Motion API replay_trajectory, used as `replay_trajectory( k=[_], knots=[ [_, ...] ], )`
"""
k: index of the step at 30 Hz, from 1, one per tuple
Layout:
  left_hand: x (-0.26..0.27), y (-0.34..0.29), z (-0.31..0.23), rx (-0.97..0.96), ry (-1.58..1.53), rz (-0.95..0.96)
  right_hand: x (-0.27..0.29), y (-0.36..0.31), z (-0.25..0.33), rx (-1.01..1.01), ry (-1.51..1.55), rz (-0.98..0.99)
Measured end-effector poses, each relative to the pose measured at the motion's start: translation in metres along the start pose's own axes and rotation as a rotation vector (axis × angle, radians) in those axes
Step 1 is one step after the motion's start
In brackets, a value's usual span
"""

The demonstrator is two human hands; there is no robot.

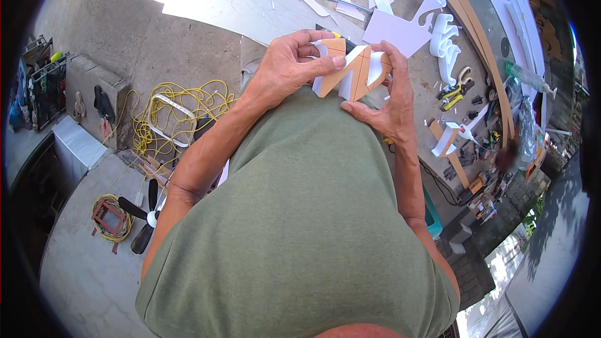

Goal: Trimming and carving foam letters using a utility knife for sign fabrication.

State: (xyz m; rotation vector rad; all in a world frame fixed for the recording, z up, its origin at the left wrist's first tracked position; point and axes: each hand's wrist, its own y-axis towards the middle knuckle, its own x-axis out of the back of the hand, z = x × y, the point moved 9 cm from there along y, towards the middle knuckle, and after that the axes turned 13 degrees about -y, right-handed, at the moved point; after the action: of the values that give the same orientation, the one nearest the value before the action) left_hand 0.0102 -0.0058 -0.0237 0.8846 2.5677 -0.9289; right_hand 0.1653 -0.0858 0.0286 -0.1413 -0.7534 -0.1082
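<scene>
tan-faced letter piece (358,76) (white-sided), held tilted

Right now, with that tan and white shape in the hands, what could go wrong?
The tan and white shape is held up by the fingers of the left hand and right hand, so it might slip and drop if the grip loosens. Also, the yellow cord lies in loose loops on the floor, so it could catch somebody's foot.

Shirt (282,225): plain olive green, matte fabric, loose, softly creased over the front.
Left forearm (210,144): lean, bare past the elbow.
Right forearm (406,175): lean, bare too.
Left hand (287,67): bare, short thumbnail.
Right hand (397,100): bare.
</scene>
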Motion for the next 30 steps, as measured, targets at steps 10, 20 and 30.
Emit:
replay_trajectory(
  k=[10, 20, 30],
  knots=[
    [-0.0023, 0.0021, -0.0022, 0.018, 0.012, 0.014, 0.0023, -0.001, -0.0008, 0.01, -0.035, -0.033],
    [-0.0022, 0.0039, 0.0007, 0.031, -0.005, 0.027, 0.0013, -0.0032, -0.0002, 0.011, -0.059, -0.048],
    [-0.0003, 0.0074, 0.0055, 0.03, -0.026, 0.051, 0.0054, 0.0003, 0.0031, 0.018, -0.109, -0.045]
  ],
)
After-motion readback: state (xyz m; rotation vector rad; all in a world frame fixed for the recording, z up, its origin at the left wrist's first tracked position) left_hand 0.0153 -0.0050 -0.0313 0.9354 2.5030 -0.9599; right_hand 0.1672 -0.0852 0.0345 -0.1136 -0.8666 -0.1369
